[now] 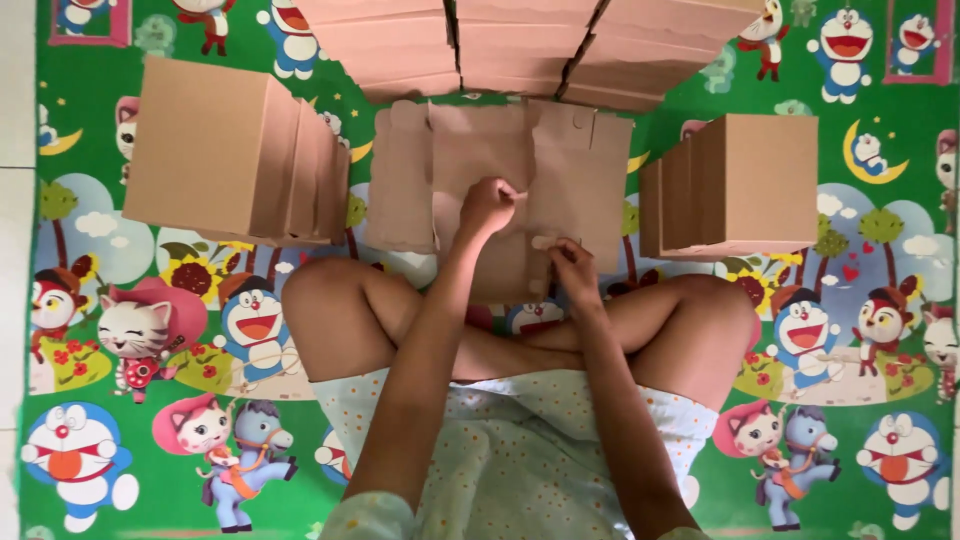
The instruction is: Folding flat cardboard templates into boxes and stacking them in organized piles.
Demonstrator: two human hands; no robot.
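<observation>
Down in the head view, my left hand (487,205) sits just above the centre of the frame, curled into a fist and pressed onto the flat cardboard blank (500,180) that lies unfolded on the mat ahead of my crossed legs. Whether those fingers pinch a flap or merely press down, I cannot tell; the knuckles hide it. My right hand (572,262) is just below and to the right of it, fingertips nipped onto the lower edge of the same blank, close to my knee.

The blank spreads across the upper middle of the frame, its panels and notched flaps lying flat, its near edge reaching down between my knees.

At upper left stands a row of folded cardboard boxes (235,160), packed side against side. At right of centre is a shorter row of boxes (745,185), also upright and touching one another. Along the top edge lie three stacks of flat cardboard (520,45), side by side, just beyond the blank.

Everything rests on a green play mat (150,420) printed with cartoon cats, ponies and flowers. Pale floor tile (15,200) shows at the left edge.
</observation>
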